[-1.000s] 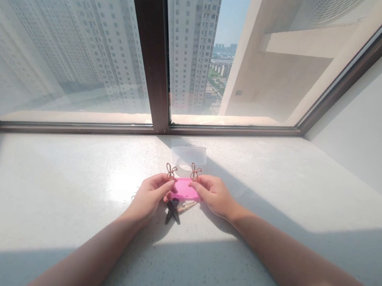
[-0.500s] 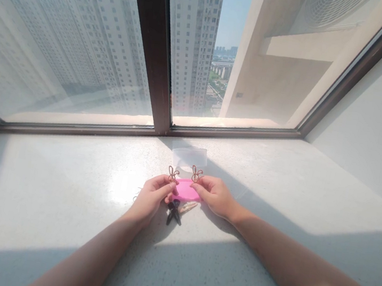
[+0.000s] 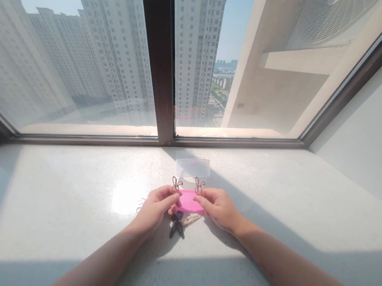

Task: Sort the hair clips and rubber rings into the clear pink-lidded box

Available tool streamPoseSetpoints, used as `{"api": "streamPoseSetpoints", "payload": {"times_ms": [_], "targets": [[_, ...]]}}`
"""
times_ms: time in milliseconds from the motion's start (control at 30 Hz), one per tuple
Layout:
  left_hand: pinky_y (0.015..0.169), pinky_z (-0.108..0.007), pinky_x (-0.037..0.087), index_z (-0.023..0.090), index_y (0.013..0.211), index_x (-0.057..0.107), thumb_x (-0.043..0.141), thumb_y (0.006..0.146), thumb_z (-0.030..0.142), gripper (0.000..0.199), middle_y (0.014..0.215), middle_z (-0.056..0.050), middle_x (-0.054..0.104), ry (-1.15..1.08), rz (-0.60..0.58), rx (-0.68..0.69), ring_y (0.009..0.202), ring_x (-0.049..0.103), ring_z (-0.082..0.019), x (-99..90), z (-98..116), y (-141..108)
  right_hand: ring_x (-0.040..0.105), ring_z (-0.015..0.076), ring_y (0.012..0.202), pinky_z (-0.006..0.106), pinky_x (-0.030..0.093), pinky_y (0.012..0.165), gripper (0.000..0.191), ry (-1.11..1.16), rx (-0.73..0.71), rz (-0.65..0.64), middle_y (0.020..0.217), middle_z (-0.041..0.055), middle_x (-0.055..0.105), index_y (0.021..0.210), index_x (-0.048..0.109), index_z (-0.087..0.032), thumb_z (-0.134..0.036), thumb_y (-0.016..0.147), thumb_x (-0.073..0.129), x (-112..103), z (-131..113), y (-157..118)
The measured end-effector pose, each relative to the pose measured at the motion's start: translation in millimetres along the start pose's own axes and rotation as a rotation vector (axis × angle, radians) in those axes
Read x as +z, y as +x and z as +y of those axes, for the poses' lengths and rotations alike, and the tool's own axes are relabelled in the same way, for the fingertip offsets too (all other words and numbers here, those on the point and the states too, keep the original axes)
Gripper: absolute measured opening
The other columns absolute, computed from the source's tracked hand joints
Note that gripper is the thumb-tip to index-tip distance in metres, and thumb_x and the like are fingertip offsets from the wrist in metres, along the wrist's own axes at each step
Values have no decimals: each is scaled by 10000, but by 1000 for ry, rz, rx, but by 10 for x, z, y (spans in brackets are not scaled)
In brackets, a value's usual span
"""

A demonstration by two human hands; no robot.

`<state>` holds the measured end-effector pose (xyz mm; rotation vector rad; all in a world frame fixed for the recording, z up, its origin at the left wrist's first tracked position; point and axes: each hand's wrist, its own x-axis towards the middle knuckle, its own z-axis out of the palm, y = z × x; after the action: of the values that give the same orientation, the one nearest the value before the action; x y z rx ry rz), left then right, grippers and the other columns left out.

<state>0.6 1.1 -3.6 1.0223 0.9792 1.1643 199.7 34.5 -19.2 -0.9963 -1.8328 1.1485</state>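
My left hand (image 3: 156, 207) is closed, pinching a copper-coloured wire rabbit shape (image 3: 176, 183) between thumb and fingers. A similar wire rabbit shape (image 3: 199, 186) stands upright in the pinch of my right hand (image 3: 223, 210). The two shapes are apart, side by side at about the same height. Between and beneath my hands lies a pink oval tray (image 3: 189, 202), its ends partly covered by my fingers. Just in front of it is a black-handled tool (image 3: 177, 228), perhaps pliers, its head hidden near my left hand. Slim tan pieces (image 3: 192, 220) lie beside it.
A translucent plastic box (image 3: 192, 167) sits behind the pink tray. Thin wire loops (image 3: 140, 205) lie left of my left hand. The speckled white sill (image 3: 69, 201) meets a brown window frame (image 3: 165, 124) at the back and a white wall (image 3: 378, 129) at the right.
The whole view has shifted, with everything slightly lower and further right. Both hands keep their pinches on the wire rabbit shapes, nearly unmoved relative to the tray.
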Motion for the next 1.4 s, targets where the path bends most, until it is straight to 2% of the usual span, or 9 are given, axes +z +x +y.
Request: {"api": "streamPoseSetpoints", "payload": {"times_ms": [400, 667, 1400], "targets": [[537, -204, 360, 145, 759, 654, 692, 795, 281, 146, 659, -17, 611, -1, -12, 25, 529, 480, -87, -5, -35, 2, 435, 108, 517, 239, 315, 494, 326, 0, -6, -16, 532, -16, 486, 614, 573, -136, -330, 874, 544, 14, -7, 6], [553, -195, 359, 143, 761, 649, 684, 806, 272, 141, 639, 0, 594, -3, -32, 10, 521, 454, -71, -12, -13, -2, 445, 98, 461, 226, 329, 470, 353, 32, 0, -77, 479, -24, 481, 600, 557, -142, -338, 894, 535, 40, -3, -19], [546, -209, 345, 133, 755, 614, 656, 830, 282, 173, 649, -7, 586, 50, -53, 33, 538, 462, -83, -63, -72, 47, 440, 105, 512, 241, 314, 489, 313, 79, 8, -38, 540, 0, 511, 693, 640, -112, -343, 884, 550, 21, -1, 9]]}}
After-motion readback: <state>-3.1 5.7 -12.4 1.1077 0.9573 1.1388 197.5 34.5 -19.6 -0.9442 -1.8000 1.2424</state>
